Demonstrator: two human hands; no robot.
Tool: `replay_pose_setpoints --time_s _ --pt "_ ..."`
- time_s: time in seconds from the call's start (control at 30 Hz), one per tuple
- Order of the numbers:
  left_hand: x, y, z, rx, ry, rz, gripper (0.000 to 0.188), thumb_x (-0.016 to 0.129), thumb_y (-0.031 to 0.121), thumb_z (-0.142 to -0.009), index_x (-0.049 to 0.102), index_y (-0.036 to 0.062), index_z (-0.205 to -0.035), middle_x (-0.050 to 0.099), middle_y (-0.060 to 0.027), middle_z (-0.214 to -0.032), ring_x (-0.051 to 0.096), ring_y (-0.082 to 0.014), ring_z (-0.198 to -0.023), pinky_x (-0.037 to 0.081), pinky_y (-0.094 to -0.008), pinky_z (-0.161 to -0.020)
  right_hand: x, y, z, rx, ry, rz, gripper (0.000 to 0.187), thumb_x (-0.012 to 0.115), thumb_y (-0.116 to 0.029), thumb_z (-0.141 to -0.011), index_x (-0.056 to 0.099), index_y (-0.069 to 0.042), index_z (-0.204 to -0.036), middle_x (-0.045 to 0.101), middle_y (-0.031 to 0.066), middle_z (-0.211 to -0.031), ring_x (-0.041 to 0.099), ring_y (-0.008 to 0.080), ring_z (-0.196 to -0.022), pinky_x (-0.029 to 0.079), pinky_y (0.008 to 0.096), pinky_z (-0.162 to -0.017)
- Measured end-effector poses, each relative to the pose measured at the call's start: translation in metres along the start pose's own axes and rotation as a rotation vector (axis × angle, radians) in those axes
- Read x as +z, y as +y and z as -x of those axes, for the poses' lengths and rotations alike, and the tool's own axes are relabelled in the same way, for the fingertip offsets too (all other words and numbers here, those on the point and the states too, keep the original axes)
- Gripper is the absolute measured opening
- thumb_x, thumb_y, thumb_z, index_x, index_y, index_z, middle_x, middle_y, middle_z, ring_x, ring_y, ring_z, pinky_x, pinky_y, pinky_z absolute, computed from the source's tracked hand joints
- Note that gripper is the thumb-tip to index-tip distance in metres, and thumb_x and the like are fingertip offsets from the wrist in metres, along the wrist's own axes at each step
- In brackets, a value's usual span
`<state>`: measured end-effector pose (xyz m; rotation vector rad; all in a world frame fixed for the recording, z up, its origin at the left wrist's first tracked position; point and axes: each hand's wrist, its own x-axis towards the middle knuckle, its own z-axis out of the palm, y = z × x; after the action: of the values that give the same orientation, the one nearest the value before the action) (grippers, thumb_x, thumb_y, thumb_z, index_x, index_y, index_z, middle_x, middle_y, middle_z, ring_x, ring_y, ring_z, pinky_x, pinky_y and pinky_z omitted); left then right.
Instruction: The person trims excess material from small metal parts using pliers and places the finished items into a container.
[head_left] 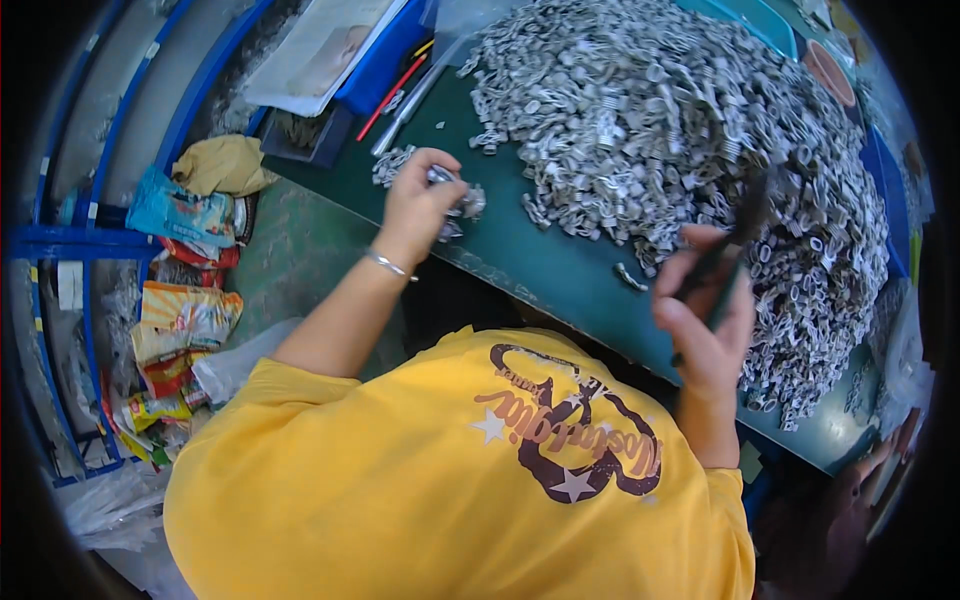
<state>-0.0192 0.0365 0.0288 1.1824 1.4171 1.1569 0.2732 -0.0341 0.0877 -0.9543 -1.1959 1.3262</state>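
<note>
My left hand (415,212) is closed over small silvery-grey metal pieces near the table's front edge, the thumb and index finger pinching one of them (439,174). More of the same pieces (470,203) show just past its fingers, too small to make out singly. In my right hand (708,325) is a pair of pliers (748,215) with dark handles, held upright and blurred at the jaws. A large heap of grey metal links (620,120) covers much of the table beyond both hands. One loose link (630,277) lies between the heap and my right hand.
The green tabletop (590,310) runs diagonally. At its far left are a red pencil (390,100), a blue bin (385,62), papers (318,55) and a small dark tray (318,140). A blue-framed rack (85,242) and colourful packets (185,315) stand left. A teal basket (750,22) sits behind the heap.
</note>
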Motion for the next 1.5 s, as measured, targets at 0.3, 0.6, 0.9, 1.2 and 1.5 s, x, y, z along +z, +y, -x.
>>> replay_pose_setpoints --time_s 0.3,0.6,0.9,1.2,1.5 --pt "0.015 -0.033 -0.007 0.683 0.037 -0.403 0.035 0.057 0.016 -0.085 0.052 0.0007 -0.115 0.057 -0.0142 -0.113 0.051 -0.0255 -0.109 0.038 -0.0332 -0.093 0.034 0.033 0.017 0.225 -0.106 0.222 0.055 0.059 0.008 -0.073 0.04 -0.004 -0.124 0.049 0.0011 -0.089 0.045 0.0053 -0.073 0.039 0.0181 -0.068" --pt "-0.013 -0.032 0.021 0.668 0.111 -0.511 0.02 0.06 0.005 -0.081 0.06 0.0008 -0.1 0.057 -0.0112 -0.099 0.057 -0.0234 -0.087 0.045 -0.029 -0.078 0.036 0.039 0.02 0.278 -0.056 0.302 0.058 0.057 0.01 -0.073 0.038 -0.003 -0.126 0.049 0.0021 -0.091 0.046 0.0062 -0.076 0.04 0.0187 -0.07" --pt "-0.012 -0.024 0.003 0.671 0.001 -0.563 0.021 0.068 0.006 -0.071 0.06 0.0021 -0.091 0.059 -0.011 -0.097 0.054 -0.0275 -0.093 0.041 -0.0331 -0.084 0.045 0.047 0.007 0.315 -0.188 0.385 0.056 0.062 0.007 -0.072 0.042 -0.004 -0.123 0.051 0.0031 -0.089 0.049 0.0093 -0.072 0.042 0.0209 -0.067" --pt "0.0 0.001 0.026 0.232 -0.189 0.162 0.018 0.062 0.001 -0.082 0.053 -0.0019 -0.097 0.059 -0.0054 -0.088 0.056 -0.0072 -0.077 0.046 -0.0188 -0.069 0.068 0.055 -0.037 -0.279 -0.11 0.681 0.051 0.069 0.003 -0.067 0.045 -0.003 -0.112 0.052 0.0086 -0.091 0.052 0.0191 -0.075 0.043 0.026 -0.061" --pt "0.01 0.01 0.043 0.17 -0.312 0.359 0.016 0.067 0.004 -0.079 0.055 -0.001 -0.089 0.06 -0.0021 -0.08 0.056 -0.0035 -0.071 0.046 -0.0168 -0.061 0.075 0.056 -0.035 0.081 -0.158 0.229 0.048 0.069 0.002 -0.074 0.041 -0.002 -0.112 0.053 0.0054 -0.091 0.052 0.0093 -0.084 0.044 0.0206 -0.074"
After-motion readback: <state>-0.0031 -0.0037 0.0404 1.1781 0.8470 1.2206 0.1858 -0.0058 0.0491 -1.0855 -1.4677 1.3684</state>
